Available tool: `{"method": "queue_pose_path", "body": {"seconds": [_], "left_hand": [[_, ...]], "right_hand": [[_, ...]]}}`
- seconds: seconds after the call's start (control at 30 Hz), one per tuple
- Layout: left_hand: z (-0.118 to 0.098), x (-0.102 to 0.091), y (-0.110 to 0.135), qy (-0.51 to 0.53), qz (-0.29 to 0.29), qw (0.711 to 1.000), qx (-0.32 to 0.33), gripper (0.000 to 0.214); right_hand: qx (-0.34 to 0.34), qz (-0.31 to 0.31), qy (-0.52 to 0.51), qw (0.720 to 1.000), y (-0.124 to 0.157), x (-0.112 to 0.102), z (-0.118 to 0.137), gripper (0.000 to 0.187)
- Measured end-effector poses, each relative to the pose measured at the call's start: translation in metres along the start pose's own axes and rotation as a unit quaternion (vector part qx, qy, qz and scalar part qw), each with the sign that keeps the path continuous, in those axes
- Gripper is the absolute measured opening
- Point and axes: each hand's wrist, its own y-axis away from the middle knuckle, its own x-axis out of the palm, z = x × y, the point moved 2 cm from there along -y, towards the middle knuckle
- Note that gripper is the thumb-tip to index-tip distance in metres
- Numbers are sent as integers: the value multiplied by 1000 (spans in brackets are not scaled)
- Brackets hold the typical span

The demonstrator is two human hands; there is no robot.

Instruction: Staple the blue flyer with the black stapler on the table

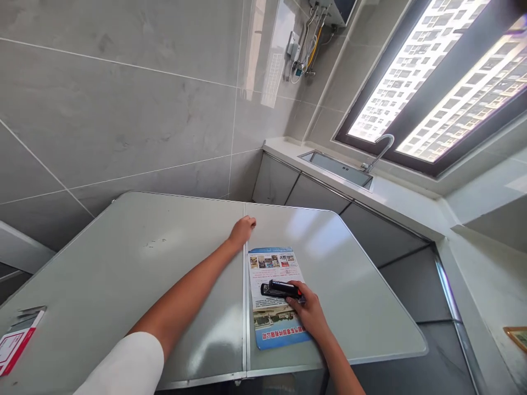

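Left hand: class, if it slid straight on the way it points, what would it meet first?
The left hand would cross only bare table to its far edge; beyond that, probably the grey cabinet front, though depth is unclear. The leaflet and the right hand gripping a black stapler lie behind it.

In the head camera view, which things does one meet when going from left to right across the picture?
Red-and-white packet → left hand → leaflet → right hand, gripping the black stapler on the leaflet → tap.

No legible text on leaflet (268, 275)
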Motion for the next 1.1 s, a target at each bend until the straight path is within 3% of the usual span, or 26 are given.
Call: {"method": "queue_pose_path", "body": {"seconds": [0.1,0.17,0.23,0.33,0.43,0.53,0.57,0.63,0.7,0.83,1.1], "left_hand": [[61,-39,36,-5,-48,997,-55,21],[91,-56,59,-9,-65,995,-74,22],[109,-64,74,-9,-78,994,-79,23],[116,-68,82,-9,-94,992,-80,22],[98,-66,83,-19,-149,984,-100,25],[58,-50,91,-21,-242,959,-148,34],[40,-39,94,-3,-204,970,-131,34],[6,-12,101,34,-76,993,-83,31],[-20,9,110,40,-8,996,-84,24],[-42,20,125,43,-22,990,-129,14],[-55,-9,153,79,-35,990,-111,22]], "right_hand": [[-6,31,-4,999,-10,-9,-5,36],[-7,42,-6,999,-17,-14,-7,38],[-5,46,-7,999,-24,-18,-8,39],[-4,54,-9,998,-30,-19,-8,40],[-8,66,-10,998,-30,-18,-7,40],[-14,67,-12,998,-28,-18,-8,39],[-16,68,-14,997,-28,-19,-8,38],[-20,71,-17,997,-27,-20,-8,37],[-27,76,-17,997,-27,-21,-6,35],[-37,84,-11,996,-24,-19,0,34],[-37,50,16,998,-1,8,13,31]]}}
